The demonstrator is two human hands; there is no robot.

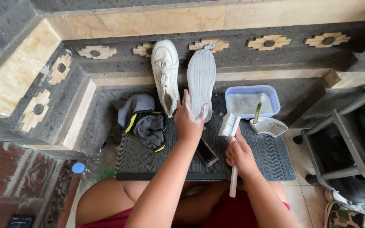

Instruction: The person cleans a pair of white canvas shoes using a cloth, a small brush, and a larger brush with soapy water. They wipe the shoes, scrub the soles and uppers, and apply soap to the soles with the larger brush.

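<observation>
Scanning from the left, we pass grey socks (145, 121) and one shoe (165, 76) leaning aside; our left hand (188, 120) grips the soapy, sole-out shoe (201, 82), our right hand (240, 154) clasps the white brush (231, 139). Scrubbing looks midway, with soapy water in the tub (252, 102).

A single head-worn camera looks steeply down and slightly forward from above the seated person's lap. The knees fill the lower edge of the frame; both forearms extend from the bottom toward the centre. The grey mat (271, 162) occupies the middle of the frame at arm's reach. The stone wall (275, 57) crosses the upper part. No second view is supplied.
</observation>
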